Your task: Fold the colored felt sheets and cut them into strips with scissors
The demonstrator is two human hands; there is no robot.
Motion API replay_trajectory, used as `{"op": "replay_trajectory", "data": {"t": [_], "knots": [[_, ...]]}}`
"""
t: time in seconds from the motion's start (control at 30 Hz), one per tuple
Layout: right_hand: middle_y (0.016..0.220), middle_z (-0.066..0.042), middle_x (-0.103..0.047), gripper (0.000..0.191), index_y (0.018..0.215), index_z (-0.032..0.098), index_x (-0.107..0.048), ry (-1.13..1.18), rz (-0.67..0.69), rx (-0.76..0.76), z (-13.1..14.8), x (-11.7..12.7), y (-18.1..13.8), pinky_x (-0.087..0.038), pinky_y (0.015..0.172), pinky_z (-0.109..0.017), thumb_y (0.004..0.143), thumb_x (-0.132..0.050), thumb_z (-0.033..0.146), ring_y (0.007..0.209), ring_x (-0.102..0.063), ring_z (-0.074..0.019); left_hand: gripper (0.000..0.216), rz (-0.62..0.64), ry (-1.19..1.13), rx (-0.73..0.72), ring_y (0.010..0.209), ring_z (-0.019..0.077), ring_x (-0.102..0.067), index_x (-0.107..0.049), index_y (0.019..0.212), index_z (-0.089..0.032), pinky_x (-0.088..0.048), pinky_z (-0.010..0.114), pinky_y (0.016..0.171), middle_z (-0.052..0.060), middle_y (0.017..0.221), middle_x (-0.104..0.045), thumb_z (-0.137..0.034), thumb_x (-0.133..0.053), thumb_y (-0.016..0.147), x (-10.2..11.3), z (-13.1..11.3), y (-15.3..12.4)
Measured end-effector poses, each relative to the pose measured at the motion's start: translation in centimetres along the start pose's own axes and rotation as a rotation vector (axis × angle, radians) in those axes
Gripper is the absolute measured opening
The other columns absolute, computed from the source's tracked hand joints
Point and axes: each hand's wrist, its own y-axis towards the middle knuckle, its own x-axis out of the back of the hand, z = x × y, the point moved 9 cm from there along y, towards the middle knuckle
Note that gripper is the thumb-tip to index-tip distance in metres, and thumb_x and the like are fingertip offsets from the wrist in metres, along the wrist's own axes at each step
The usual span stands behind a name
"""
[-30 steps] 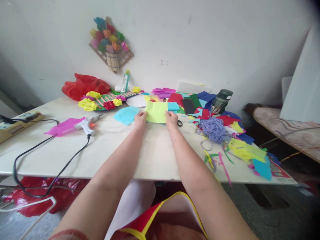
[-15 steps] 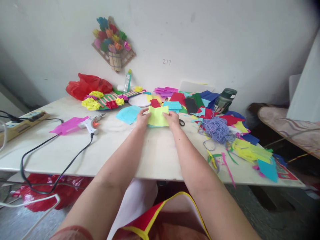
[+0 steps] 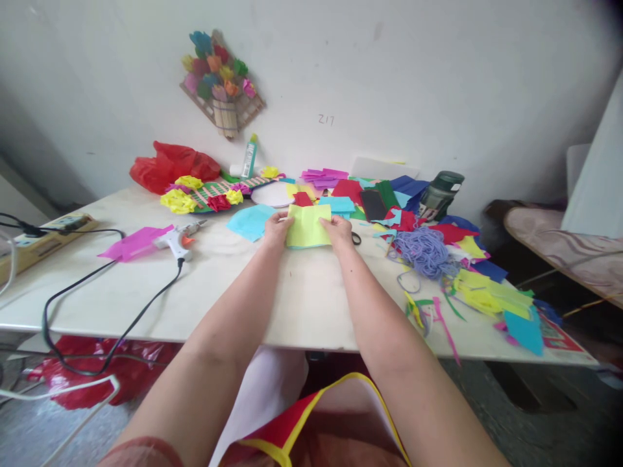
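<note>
A yellow-green sheet of paper (image 3: 308, 227) with a crease down its middle is held up over the table, a thin blue edge showing beneath it. My left hand (image 3: 278, 229) pinches its left edge. On the opposite side my right hand (image 3: 339, 232) grips the right edge between thumb and fingers. Blue paper (image 3: 250, 222) lies just left of my left hand. Black scissor handles (image 3: 356, 239) peek out beside my right hand; the blades are hidden. Behind the held sheet rests a stack of blue paper (image 3: 337, 205).
A white glue gun (image 3: 176, 242) lies on pink paper (image 3: 129, 244) at left, its black cord looping off the table edge. Purple yarn (image 3: 422, 251) and paper scraps cover the right side. A dark green bottle (image 3: 440, 194) stands at the back, and a power strip (image 3: 48, 237) sits far left.
The yellow-green sheet is spread a little wider and flatter, and its middle crease now shows clearly. Both hands keep their hold on its edges.
</note>
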Motion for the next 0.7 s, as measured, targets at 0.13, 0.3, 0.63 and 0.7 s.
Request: {"op": "replay_trajectory", "data": {"t": [0.13,0.3,0.63,0.7], "knots": [[0.051,0.005,-0.044,0.027,0.055,0.019,-0.049,-0.005,-0.030,0.001,0.0,0.4,0.0,-0.037,0.051,-0.023,0.064,-0.059,0.042,0.055,-0.044,-0.0117,0.030,-0.038,0.109,-0.047,0.047,0.0110,-0.053,-0.062,0.087,-0.016,-0.041,0.021,0.047,-0.003,0.054,-0.057,-0.019,-0.066,0.057,0.5,-0.3,0.3],[0.060,0.002,-0.055,0.024,0.070,0.017,-0.061,0.016,-0.079,0.023,0.1,0.7,0.1,-0.043,0.058,-0.025,0.069,-0.057,0.041,0.061,-0.051,-0.0134,0.038,-0.011,0.139,-0.105,0.045,0.0088,-0.050,-0.064,0.097,-0.016,-0.037,0.019,0.044,-0.003,0.053,-0.056,-0.020,-0.066,0.060,0.1,-1.0,0.3],[0.099,-0.008,-0.067,0.037,0.103,0.016,-0.068,0.084,-0.125,0.056,0.9,1.3,0.0,-0.047,0.079,-0.031,0.071,-0.054,0.029,0.090,-0.059,-0.0177,0.030,-0.005,0.154,-0.164,0.045,0.0093,-0.049,-0.069,0.090,-0.014,-0.039,0.021,0.049,-0.002,0.050,-0.055,-0.027,-0.069,0.062,-0.4,-1.6,0.0],[0.097,-0.007,-0.067,0.036,0.100,0.015,-0.069,0.079,-0.128,0.037,0.8,1.3,0.0,-0.048,0.077,-0.031,0.071,-0.054,0.028,0.088,-0.060,-0.0178,0.028,-0.018,0.162,-0.181,0.047,0.0092,-0.050,-0.070,0.087,-0.014,-0.039,0.021,0.049,-0.002,0.051,-0.056,-0.026,-0.068,0.063,-0.4,-1.8,0.0]]}}
